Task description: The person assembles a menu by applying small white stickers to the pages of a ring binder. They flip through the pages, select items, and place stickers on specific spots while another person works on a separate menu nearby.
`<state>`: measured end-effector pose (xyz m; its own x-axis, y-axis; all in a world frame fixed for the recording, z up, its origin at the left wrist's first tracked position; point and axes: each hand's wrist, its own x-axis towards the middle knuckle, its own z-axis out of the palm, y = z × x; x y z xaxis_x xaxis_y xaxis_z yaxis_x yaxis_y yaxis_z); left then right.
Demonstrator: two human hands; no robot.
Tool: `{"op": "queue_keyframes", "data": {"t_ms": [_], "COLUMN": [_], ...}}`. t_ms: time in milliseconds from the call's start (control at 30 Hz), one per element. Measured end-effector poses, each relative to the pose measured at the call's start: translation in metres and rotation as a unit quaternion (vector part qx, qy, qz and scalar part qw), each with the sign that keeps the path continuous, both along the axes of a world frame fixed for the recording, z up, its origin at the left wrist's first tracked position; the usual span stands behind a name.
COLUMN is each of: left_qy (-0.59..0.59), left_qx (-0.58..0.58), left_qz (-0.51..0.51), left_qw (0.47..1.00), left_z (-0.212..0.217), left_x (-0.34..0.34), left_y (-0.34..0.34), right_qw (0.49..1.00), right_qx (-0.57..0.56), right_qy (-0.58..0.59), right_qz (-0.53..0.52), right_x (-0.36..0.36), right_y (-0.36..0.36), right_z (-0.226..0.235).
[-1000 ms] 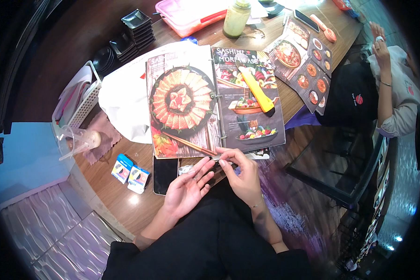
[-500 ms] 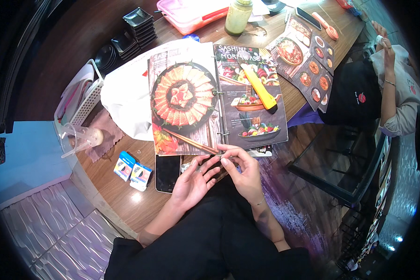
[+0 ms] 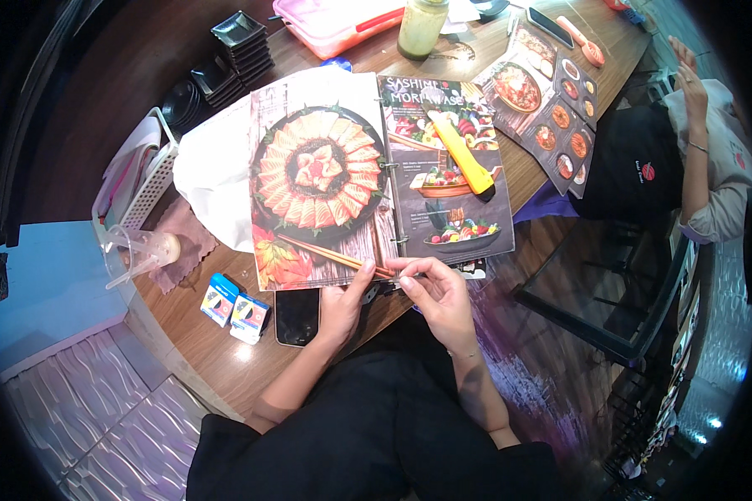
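"Left hand (image 3: 340,311), right hand (image 3: 444,311): state of each?"

"Left: grasping the left page (image 3: 316,175) near its lower inner corner, thumb on top, fingers apparently beneath. Right: thumb and forefinger nearly together at the lower edge; whether they pinch anything is too small to tell."

"Menu binder (image 3: 386,188)?"

"One, open on the table (image 3: 242,376), before both hands."

"Step?"

"Handling the page at its lower edge, I judge. The next move calls for a steady pinch and care around the loose cutter."

"Counts?"

"Yellow cutter (image 3: 459,154), one, on the right page (image 3: 409,221). Phones, two: near phone (image 3: 292,316), far phone (image 3: 550,27). Small boxes, blue and white (image 3: 248,319), two. Jar (image 3: 423,29), one."
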<state>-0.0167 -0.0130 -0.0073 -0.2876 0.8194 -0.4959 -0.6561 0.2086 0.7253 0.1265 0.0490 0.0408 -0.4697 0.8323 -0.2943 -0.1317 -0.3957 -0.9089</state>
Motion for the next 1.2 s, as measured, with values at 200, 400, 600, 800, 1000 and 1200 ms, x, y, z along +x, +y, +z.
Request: {"op": "queue_keyframes", "data": {"t_ms": [200,400,600,800,1000,1200], "left_qy": [0.005,-0.050,-0.067,-0.042,-0.091,-0.101], "left_qx": [-0.008,-0.035,-0.045,-0.066,-0.092,-0.089], "left_qz": [0.082,0.090,0.070,0.070,0.044,0.036], "left_qw": [0.997,0.994,0.994,0.994,0.991,0.990], "left_z": [0.011,0.018,0.015,0.003,0.007,0.016], "left_x": [0.015,0.012,0.007,0.011,0.003,0.001], "left_y": [0.019,0.025,0.022,0.019,0.017,0.020], "right_qw": [0.996,0.994,0.988,0.978,0.980,0.979], "right_qx": [0.027,-0.003,-0.028,-0.048,-0.059,-0.058], "right_qy": [-0.087,-0.104,-0.148,-0.192,-0.180,-0.187], "right_qz": [-0.011,-0.022,0.019,0.060,0.067,0.058], "right_x": [0.003,0.002,-0.009,-0.011,-0.010,-0.011], "right_y": [0.002,0.034,0.055,0.064,0.066,0.065], "right_z": [-0.006,-0.003,-0.006,-0.010,-0.014,-0.013]}}
